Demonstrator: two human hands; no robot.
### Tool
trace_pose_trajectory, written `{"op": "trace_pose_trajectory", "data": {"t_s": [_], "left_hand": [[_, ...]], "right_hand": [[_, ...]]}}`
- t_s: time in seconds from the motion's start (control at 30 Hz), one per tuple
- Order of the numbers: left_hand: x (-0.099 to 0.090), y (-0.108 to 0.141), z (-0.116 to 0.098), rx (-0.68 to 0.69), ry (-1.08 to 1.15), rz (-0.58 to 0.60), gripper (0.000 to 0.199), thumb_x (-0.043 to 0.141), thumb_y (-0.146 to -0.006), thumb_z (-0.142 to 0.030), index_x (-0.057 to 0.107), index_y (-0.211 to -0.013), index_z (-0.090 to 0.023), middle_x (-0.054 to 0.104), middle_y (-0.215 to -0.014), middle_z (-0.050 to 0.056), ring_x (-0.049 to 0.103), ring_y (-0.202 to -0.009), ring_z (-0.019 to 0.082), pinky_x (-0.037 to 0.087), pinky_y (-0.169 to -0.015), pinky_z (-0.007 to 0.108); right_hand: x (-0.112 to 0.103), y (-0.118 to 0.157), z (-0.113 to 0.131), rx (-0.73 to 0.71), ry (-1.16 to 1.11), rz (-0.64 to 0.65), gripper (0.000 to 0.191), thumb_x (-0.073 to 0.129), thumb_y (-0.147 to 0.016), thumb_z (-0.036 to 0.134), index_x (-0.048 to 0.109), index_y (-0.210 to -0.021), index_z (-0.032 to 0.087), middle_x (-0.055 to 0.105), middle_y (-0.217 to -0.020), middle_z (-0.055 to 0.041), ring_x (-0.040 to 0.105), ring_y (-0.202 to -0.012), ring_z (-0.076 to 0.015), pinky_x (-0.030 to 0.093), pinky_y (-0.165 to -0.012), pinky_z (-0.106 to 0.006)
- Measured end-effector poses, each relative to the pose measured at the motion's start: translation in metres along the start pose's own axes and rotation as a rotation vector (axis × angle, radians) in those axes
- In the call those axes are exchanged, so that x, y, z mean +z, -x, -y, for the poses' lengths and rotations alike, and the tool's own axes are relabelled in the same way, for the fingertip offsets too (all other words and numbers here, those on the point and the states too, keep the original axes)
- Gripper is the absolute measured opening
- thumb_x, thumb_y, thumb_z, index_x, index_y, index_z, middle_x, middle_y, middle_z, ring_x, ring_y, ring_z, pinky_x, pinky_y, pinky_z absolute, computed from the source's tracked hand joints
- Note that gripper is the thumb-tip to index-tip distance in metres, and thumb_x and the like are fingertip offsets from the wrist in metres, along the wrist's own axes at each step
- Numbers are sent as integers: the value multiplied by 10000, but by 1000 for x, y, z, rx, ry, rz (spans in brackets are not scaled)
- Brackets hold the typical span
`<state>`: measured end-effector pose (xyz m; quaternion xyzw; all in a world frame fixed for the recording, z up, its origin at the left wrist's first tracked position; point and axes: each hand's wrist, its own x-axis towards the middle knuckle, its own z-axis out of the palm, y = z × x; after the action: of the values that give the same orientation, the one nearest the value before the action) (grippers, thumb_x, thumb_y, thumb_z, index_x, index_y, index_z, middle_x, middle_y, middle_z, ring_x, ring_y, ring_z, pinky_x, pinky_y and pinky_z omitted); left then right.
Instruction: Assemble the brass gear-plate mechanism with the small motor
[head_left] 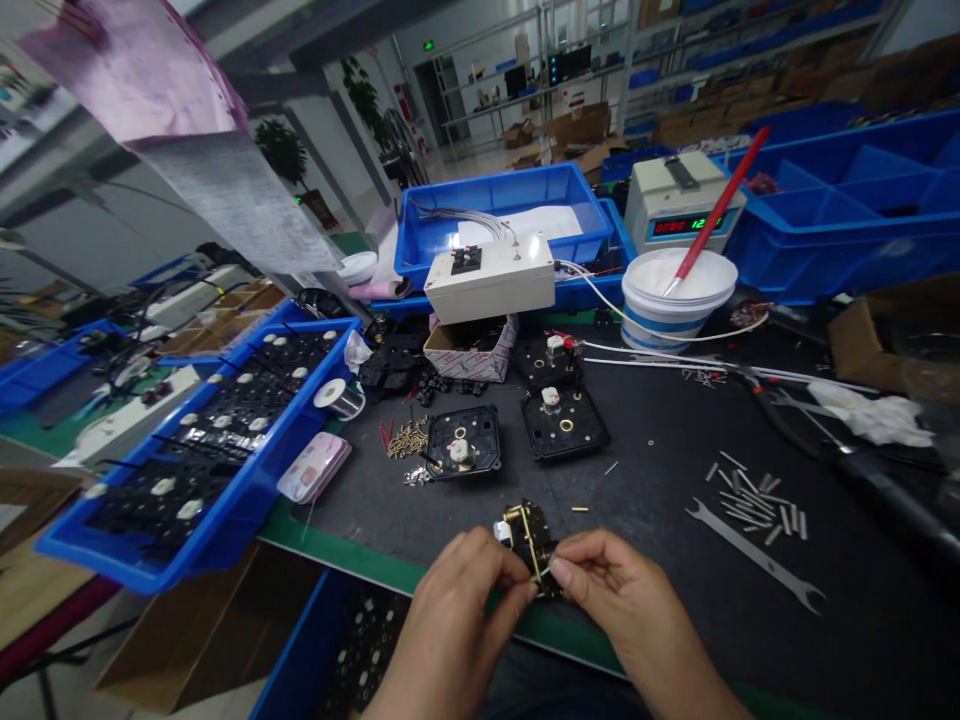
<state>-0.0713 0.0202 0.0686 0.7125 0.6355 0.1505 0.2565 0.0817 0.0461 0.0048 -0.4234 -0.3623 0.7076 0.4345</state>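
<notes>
Near the front edge of the dark work mat (660, 500), I see my left hand (450, 610) and right hand (622, 600) meeting on a small black plastic switch part with brass fittings (529, 535), fingertips of both pinched onto its lower end. Two similar square black plates (562, 420) lie beyond it, a flat steel spanner (754, 555) to the right.

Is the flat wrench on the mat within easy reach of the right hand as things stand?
Probably yes, but not freely: the wrench lies bare on the mat just right of the right hand, which, with the left hand, is pinching the black part.
</notes>
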Motion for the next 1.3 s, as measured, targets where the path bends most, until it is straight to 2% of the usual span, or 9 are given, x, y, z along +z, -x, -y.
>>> {"op": "trace_pose_trajectory", "data": {"t_s": [0.23,0.47,0.63,0.7,0.8,0.87,1.0,1.17,1.3], "left_hand": [[-2,-6,-1,-41,80,45,143,568,-804,-83,534,-726,-197,561,-739,-32,563,-676,119,404,-613,215],[2,-7,2,-33,110,29,155,555,-819,-90,517,-711,-194,547,-728,-29,556,-658,114,404,-598,209],[3,3,7,12,99,-22,99,539,-848,-130,537,-839,-228,555,-815,-7,585,-753,145,477,-662,252],[7,5,10,52,50,-104,261,613,-810,-176,513,-1034,-265,551,-1000,43,582,-929,206,517,-774,342],[20,-1,20,115,-62,-176,755,781,-653,-274,362,-1280,-301,388,-1333,143,429,-1206,351,460,-913,541],[28,-10,28,144,-61,-120,866,796,-630,-322,294,-1335,-296,338,-1400,164,377,-1258,374,415,-953,583],[24,-31,36,88,151,0,739,706,-712,-362,324,-1333,-245,485,-1320,139,465,-1209,318,390,-998,522],[-3,-53,25,-41,410,426,487,477,-858,-478,480,-1252,-194,639,-1166,86,618,-1030,238,499,-881,376],[-10,-68,15,44,260,382,414,561,-824,-460,601,-1145,-201,626,-1147,79,562,-1087,236,409,-974,373]], "right_hand": [[-1,0,-12,-56,17,20,208,707,-740,374,639,-726,178,658,-714,-22,624,-675,-145,525,-629,-224],[-3,6,-21,-283,168,56,64,636,-808,208,666,-761,237,641,-821,-7,617,-796,-145,492,-721,-206],[-23,13,-7,-565,629,239,307,509,-868,142,623,-1125,265,585,-1032,-45,583,-898,-155,486,-790,-231],[-41,7,6,-576,822,227,277,473,-898,167,604,-1130,246,597,-994,-42,584,-901,-166,500,-777,-256],[-69,-12,28,-473,1108,101,203,450,-921,183,609,-1047,192,612,-964,-62,582,-911,-208,501,-796,-345],[-81,-29,41,-454,1217,66,188,472,-901,138,603,-1036,142,607,-967,-96,570,-915,-245,484,-811,-409],[-84,-57,54,-460,1323,105,217,533,-843,53,597,-1046,95,594,-978,-124,540,-937,-274,456,-837,-431],[-74,-70,54,-417,1378,153,109,594,-798,47,614,-853,139,583,-882,-97,543,-866,-271,455,-780,-399],[-71,-68,55,-393,1335,155,146,538,-819,44,569,-732,157,567,-797,-82,538,-803,-268,432,-732,-385]]}}
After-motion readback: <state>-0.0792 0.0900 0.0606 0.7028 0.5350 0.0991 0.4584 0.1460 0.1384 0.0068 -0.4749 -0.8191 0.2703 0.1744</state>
